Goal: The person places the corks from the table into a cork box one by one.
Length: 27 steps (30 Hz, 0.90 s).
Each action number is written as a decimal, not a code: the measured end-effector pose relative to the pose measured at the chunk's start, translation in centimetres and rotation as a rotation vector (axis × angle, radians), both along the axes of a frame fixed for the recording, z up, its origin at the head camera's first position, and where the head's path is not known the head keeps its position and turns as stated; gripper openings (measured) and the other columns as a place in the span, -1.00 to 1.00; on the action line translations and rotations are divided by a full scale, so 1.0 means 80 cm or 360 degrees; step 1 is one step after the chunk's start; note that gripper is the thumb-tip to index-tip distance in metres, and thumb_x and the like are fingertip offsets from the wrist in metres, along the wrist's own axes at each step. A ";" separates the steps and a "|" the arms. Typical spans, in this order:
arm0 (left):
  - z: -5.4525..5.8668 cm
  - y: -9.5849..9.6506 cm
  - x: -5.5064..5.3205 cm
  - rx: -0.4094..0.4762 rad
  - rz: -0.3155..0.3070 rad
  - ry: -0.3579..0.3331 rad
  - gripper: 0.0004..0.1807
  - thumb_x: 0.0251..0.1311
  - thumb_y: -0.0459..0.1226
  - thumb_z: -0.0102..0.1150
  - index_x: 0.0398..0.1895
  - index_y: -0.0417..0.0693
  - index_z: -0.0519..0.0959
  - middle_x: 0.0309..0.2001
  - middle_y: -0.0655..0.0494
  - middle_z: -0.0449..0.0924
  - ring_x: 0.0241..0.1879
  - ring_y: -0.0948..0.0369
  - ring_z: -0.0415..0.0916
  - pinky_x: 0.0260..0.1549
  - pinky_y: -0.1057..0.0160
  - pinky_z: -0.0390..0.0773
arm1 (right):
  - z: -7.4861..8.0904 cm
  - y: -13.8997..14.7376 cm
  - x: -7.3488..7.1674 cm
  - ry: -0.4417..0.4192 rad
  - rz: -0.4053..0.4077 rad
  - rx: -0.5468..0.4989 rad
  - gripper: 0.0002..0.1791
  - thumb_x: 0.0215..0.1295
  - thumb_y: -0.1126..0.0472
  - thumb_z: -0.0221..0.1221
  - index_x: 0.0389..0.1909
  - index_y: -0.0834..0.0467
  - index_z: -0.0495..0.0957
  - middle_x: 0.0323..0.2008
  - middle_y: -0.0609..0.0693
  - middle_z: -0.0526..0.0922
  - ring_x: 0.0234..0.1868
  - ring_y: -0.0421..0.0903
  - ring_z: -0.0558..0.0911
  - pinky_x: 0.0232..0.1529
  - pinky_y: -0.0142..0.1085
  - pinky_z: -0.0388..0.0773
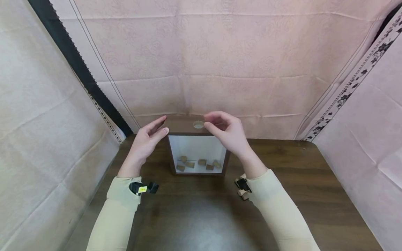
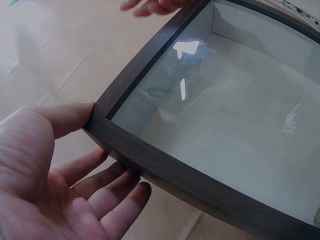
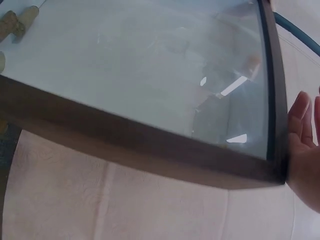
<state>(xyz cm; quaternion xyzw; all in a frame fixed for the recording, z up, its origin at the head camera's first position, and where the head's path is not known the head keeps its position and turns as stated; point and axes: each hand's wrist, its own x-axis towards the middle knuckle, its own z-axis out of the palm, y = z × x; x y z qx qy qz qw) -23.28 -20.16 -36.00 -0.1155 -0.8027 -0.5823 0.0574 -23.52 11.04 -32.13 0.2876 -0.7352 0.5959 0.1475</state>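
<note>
Brown-framed box (image 1: 180, 124) shows its top hole (image 1: 198, 124) only in the head view (left hand (image 1: 147, 142), right hand (image 1: 230, 134): thumbs and fingers apart).

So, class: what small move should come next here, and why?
Probably lower the right hand to the loose corks beside its sleeve and pinch one: its fingers show nothing held, the hole atop the box looks uncovered, and similar corks lie inside.

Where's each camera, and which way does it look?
Head: on the head, looking forward and down at the box; sleeves, left hand, right hand show.
Left wrist: on that wrist, facing the box's glass; left hand and right fingertips show.
Right wrist: on that wrist, facing the glass; part of the right hand shows.
Head and right wrist both show corks in the box.
</note>
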 end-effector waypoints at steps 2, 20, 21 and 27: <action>-0.001 -0.001 0.000 -0.0001 0.0006 -0.0003 -0.28 0.50 0.06 0.28 0.64 0.16 0.37 0.62 0.11 0.30 0.58 0.07 0.26 0.50 -0.14 0.30 | -0.001 0.010 0.007 -0.0039 0.0029 -0.0038 -0.77 0.44 0.25 0.40 0.05 0.15 0.75 -0.05 0.09 0.78 -0.08 -0.01 0.73 -0.04 -0.26 0.71; 0.003 -0.002 0.004 0.0014 0.0013 -0.0027 -0.32 0.52 0.00 0.28 0.64 0.17 0.38 0.61 0.14 0.30 0.58 0.08 0.26 0.52 -0.14 0.26 | -0.073 0.099 0.037 -0.0324 0.0151 0.0110 -0.80 0.44 0.38 0.34 0.03 0.29 0.72 -0.02 0.34 0.73 -0.15 -0.02 0.76 -0.12 -0.29 0.74; 0.003 -0.002 0.003 0.0016 0.0012 -0.0027 -0.32 0.52 0.00 0.28 0.63 0.17 0.38 0.61 0.14 0.30 0.58 0.08 0.26 0.52 -0.13 0.26 | -0.079 0.104 0.037 -0.0342 0.0150 0.0154 -0.79 0.45 0.37 0.34 0.04 0.28 0.72 -0.01 0.34 0.73 -0.15 -0.01 0.75 -0.14 -0.30 0.73; 0.002 0.000 0.001 0.0020 -0.0002 -0.0019 -0.32 0.52 0.00 0.28 0.63 0.17 0.38 0.61 0.14 0.31 0.58 0.10 0.26 0.53 -0.12 0.26 | -0.124 0.140 0.026 -0.0445 0.0084 0.0408 -0.78 0.46 0.24 0.38 0.06 0.15 0.74 -0.02 0.14 0.79 -0.09 -0.01 0.74 -0.14 -0.31 0.71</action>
